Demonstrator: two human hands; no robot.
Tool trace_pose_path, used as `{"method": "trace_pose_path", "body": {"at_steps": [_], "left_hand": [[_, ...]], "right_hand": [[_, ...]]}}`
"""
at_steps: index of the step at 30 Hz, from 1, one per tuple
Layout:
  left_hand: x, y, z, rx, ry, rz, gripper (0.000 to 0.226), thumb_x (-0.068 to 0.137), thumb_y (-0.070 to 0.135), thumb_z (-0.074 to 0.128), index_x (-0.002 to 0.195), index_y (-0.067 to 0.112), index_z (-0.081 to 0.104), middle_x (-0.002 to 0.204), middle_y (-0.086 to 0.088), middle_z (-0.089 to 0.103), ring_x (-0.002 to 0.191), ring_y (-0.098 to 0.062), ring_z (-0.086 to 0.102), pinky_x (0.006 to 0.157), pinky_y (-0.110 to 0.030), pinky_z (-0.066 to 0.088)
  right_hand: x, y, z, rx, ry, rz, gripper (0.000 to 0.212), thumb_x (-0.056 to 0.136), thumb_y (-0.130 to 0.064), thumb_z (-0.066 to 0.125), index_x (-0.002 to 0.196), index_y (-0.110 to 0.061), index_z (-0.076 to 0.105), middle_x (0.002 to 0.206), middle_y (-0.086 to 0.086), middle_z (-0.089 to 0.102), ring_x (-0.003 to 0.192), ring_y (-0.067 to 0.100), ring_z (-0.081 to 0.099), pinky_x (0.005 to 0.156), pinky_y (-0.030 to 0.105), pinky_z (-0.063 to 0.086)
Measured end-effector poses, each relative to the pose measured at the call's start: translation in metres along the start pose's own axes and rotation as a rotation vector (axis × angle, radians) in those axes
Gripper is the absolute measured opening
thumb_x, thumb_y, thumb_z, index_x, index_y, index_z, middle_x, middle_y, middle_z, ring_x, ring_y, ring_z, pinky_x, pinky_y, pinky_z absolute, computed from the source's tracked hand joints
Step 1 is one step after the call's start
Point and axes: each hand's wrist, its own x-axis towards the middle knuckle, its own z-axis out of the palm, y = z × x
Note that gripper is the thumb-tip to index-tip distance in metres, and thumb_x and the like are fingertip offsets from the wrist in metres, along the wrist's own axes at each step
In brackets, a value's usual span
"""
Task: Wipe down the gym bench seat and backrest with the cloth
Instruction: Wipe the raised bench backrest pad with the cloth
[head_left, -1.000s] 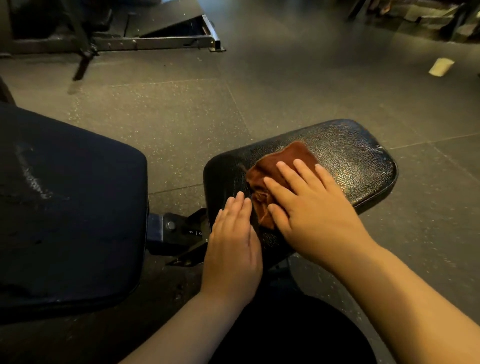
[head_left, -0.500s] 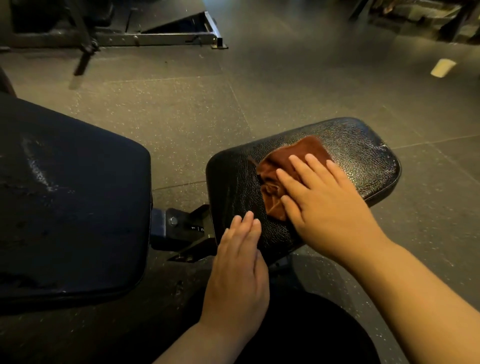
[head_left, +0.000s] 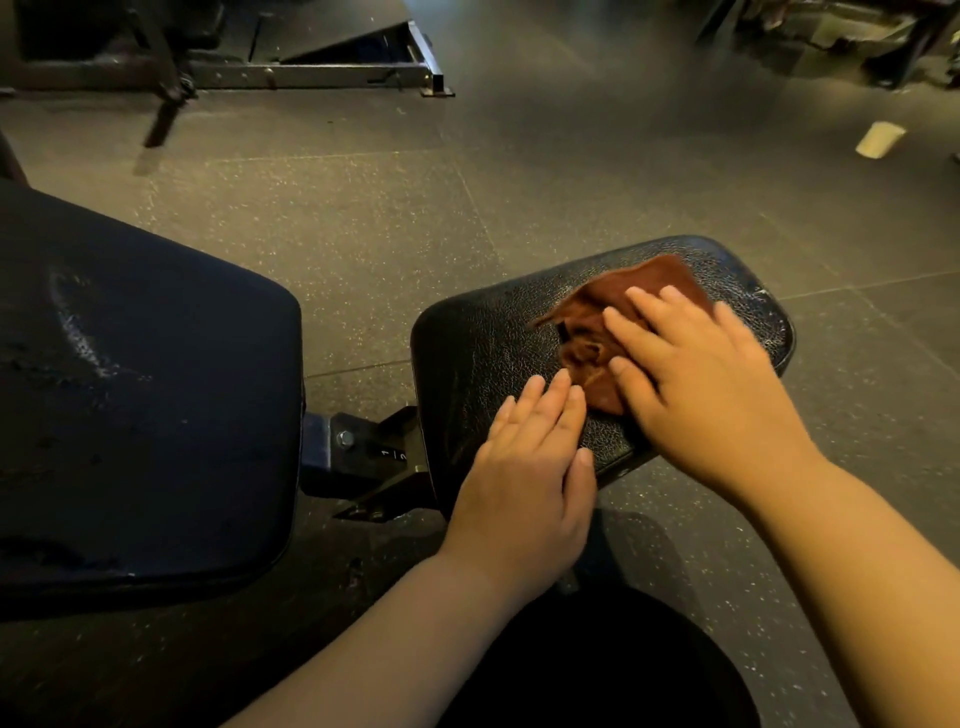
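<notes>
Head: hands seemingly flat on seat

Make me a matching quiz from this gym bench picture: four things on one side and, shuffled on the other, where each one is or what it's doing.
1. cloth
2. left hand
3. right hand
4. backrest

A. presses flat on the cloth
B. off to the left, touched by neither hand
C. brown, crumpled on the seat
D. rests flat on the seat's near edge

Pairs: 1-C, 2-D, 3-A, 4-B

The cloth lies on the seat, right of the backrest, under the right hand.
</notes>
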Motion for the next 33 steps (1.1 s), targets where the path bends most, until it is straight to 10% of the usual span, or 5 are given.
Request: {"method": "trace_pose_path", "body": {"at_steps": [5, 12, 33], "left_hand": [[0.000, -0.009, -0.001, -0.052, 0.027, -0.005, 0.054, 0.104, 0.031, 0.031, 0.156, 0.019, 0.032, 0.164, 0.009, 0.023, 0.152, 0.000, 0.008, 0.125, -0.028, 0.008], [0.026, 0.002, 0.001, -0.001, 0.077, -0.119, 0.061, 0.101, 0.039, 0.021, 0.158, 0.018, 0.027, 0.167, 0.005, 0.017, 0.153, -0.007, 0.007, 0.125, -0.030, 0.004], [0.082, -0.003, -0.010, 0.035, -0.009, -0.251, 0.056, 0.108, 0.033, 0.027, 0.160, 0.020, 0.015, 0.168, 0.005, 0.004, 0.153, -0.008, -0.002, 0.120, -0.028, -0.002]], "right_hand": [[0.002, 0.010, -0.004, -0.003, 0.071, 0.248, 0.054, 0.104, -0.041, 0.032, 0.154, -0.021, 0.038, 0.163, 0.008, 0.030, 0.152, 0.029, 0.022, 0.122, 0.055, 0.010], [-0.002, 0.004, -0.003, -0.018, -0.006, -0.006, 0.059, 0.098, -0.048, 0.025, 0.150, -0.030, 0.045, 0.159, 0.002, 0.038, 0.149, 0.025, 0.030, 0.122, 0.050, 0.014], [0.009, -0.004, 0.000, -0.097, -0.003, 0.200, 0.068, 0.098, -0.044, 0.018, 0.154, -0.012, 0.037, 0.162, 0.020, 0.027, 0.151, 0.040, 0.019, 0.122, 0.059, 0.001]]}}
